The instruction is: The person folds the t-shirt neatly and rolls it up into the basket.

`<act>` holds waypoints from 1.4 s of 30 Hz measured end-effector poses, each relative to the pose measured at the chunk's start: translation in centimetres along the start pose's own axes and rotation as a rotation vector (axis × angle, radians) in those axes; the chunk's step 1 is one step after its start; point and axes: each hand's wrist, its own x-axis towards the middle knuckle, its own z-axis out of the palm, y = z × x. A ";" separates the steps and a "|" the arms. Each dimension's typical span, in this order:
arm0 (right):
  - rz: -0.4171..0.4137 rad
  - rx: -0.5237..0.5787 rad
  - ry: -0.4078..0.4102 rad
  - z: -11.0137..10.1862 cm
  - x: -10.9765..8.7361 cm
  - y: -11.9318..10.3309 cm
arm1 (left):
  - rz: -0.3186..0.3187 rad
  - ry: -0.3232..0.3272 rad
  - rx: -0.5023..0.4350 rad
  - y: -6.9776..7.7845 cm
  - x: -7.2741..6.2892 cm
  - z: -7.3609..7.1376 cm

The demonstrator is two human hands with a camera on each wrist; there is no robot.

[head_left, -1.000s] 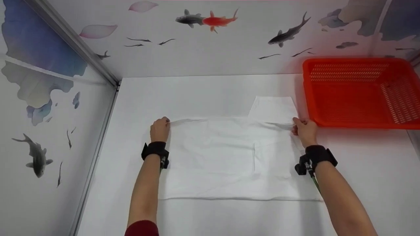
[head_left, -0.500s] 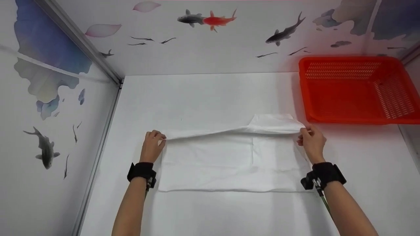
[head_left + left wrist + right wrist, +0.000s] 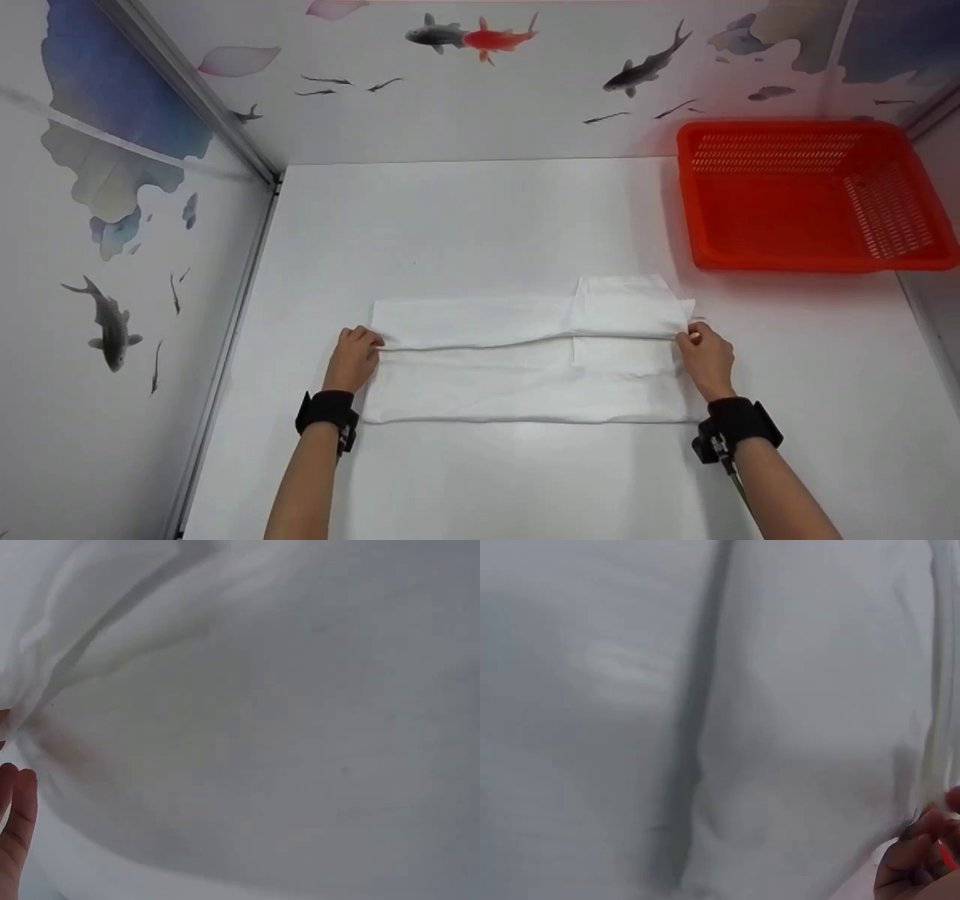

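Note:
A white garment, with a short sleeve-like flap at its right, lies on the white table. Its far part is folded over toward the person, and the folded edge crosses the middle. My left hand pinches the left end of that edge between thumb and fingers. At the opposite end, my right hand pinches the other corner. White fabric fills most of the left wrist view, with fingertips at its left border. In the right wrist view, curled fingers hold the fabric's edge at lower right.
A red plastic basket with slotted sides stands at the back right of the white table. Walls printed with fish rise at the back and the left. Black straps with cameras sit on both wrists.
Both hands have drawn the garment's far edge toward the person, folding it over the near part. The sleeve-like flap has come along. The view has shifted slightly.

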 end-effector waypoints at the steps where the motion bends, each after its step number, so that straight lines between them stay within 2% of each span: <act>1: -0.023 -0.041 -0.027 -0.1 0.0 0.2 | -0.004 -0.011 -0.006 0.1 0.0 0.0; 4: -0.039 -0.086 -0.119 -0.6 0.1 0.5 | -0.038 -0.032 -0.025 0.3 0.0 -0.3; 7: -0.013 -0.078 -0.145 -1.2 0.3 0.3 | -0.067 -0.023 -0.033 1.0 0.6 -0.8; 9: 0.000 -0.067 -0.112 -1.7 0.4 0.0 | -0.072 0.005 -0.033 1.8 1.5 -0.9; 12: -0.016 -0.047 -0.012 -2.3 0.8 -0.7 | -0.052 0.051 -0.033 4.0 3.5 -0.2; 14: -0.038 -0.033 0.046 -2.6 1.6 -1.3 | -0.033 0.067 -0.055 6.0 5.5 1.0; 16: -0.074 -0.025 0.067 -2.6 2.5 -1.8 | -0.019 0.059 -0.083 8.5 7.5 2.4; 18: -0.105 -0.018 0.047 -2.6 3.5 -2.4 | -0.025 0.016 -0.115 11.3 9.5 4.0; 21: -0.107 0.010 -0.041 -2.3 4.8 -3.3 | -0.054 -0.080 -0.146 15.8 11.9 6.7; 25: 0.005 0.066 -0.190 -1.7 5.9 -4.3 | -0.119 -0.194 -0.195 21.3 13.9 10.0; 29: 0.150 0.126 -0.284 -1.1 6.3 -4.9 | -0.246 -0.252 -0.202 24.9 14.4 12.0; 32: 0.218 0.171 -0.295 -0.8 6.3 -5.4 | -0.342 -0.229 -0.188 26.4 14.4 12.5; 34: 0.241 0.186 -0.291 -0.8 6.2 -5.6 | -0.372 -0.199 -0.208 26.9 14.5 12.5; 38: 0.215 0.155 -0.285 -1.2 6.1 -5.5 | -0.341 -0.170 -0.324 27.1 14.6 12.3; 42: 0.117 0.123 -0.287 -2.4 5.3 -4.8 | -0.274 -0.203 -0.521 26.8 14.4 11.6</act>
